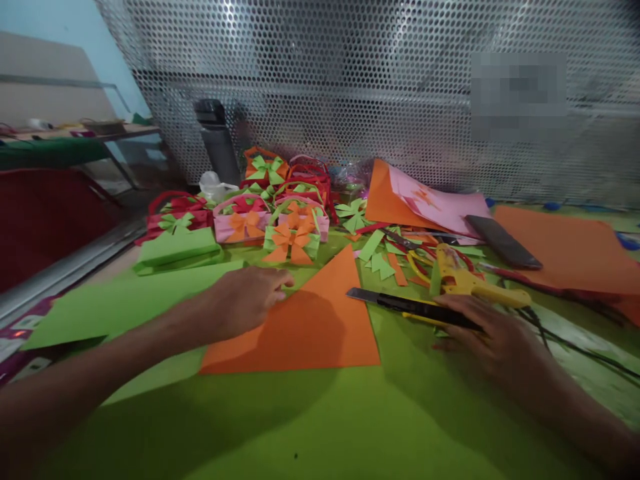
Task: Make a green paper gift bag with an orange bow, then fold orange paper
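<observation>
Head cam: your R hand (493,337) grips the cutter (415,307), pointing frame-L over the R edge of orange sheet (310,330) at ctr; your L hand (250,297), half-curled, grip unclear, is nearer, by its L edge.

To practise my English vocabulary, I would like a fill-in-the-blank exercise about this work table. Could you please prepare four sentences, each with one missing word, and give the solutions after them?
1. The right hand holds a cutter knife, its blade pointing to the person's ____.
2. The triangular paper sheet between the left hand and the knife is ____ in colour.
3. The glue gun beyond the right hand is mostly ____.
4. The metal panel behind the bottle is full of small round ____.

Missing words: left; orange; yellow; holes.
</observation>
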The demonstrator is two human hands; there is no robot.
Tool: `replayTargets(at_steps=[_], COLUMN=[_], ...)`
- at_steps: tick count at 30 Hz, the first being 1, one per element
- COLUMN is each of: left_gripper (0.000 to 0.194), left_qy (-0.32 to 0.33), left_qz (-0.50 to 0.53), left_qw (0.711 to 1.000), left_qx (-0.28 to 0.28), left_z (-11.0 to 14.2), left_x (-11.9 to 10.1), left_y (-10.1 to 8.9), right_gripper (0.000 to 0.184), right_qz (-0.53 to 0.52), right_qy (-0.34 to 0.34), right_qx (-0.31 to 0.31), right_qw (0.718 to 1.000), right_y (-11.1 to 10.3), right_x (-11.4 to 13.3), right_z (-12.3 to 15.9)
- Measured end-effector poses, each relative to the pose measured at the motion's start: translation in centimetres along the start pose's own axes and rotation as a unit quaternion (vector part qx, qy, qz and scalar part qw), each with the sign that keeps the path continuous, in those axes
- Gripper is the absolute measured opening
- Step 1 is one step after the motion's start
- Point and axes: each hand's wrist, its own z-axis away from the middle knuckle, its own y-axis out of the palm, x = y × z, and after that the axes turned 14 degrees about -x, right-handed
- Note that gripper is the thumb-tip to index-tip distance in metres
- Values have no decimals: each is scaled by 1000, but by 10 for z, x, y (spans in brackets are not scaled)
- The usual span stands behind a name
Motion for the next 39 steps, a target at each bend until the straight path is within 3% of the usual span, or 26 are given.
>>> replayTargets(at_steps=[6, 14, 19, 23, 27, 34, 39], left_gripper=[34, 6, 11, 12, 9, 20, 14], left_qy=[-50, -73, -72, -36, 10, -66, -69], left_qz=[105, 154, 145, 66, 16, 40, 82], left_qw=[989, 978, 981, 995, 996, 989, 985], left_qx=[93, 123, 109, 64, 83, 123, 136], left_z=[-5, -7, -7, -8, -7, -5, -5], left_x=[0, -1, 0, 3, 6, -2, -5], left_y=[-2, 5, 3, -3, -9, -10, -6], right_gripper=[32, 32, 31, 31, 30, 30, 31], right_qz=[2, -3, 1, 2, 3, 9, 10], right_qy=[2, 2, 12, 8, -9, -27, -18], right_qx=[5, -18, -10, -14, -14, -13, -3], right_qw=[1000, 1000, 1000, 1000, 1000, 1000, 1000], right_y=[2, -3, -3, -1, 3, 4, 4], right_x=[-1, 6, 7, 4, -1, 2, 2], right_z=[1, -2, -2, -2, 2, 2, 2])
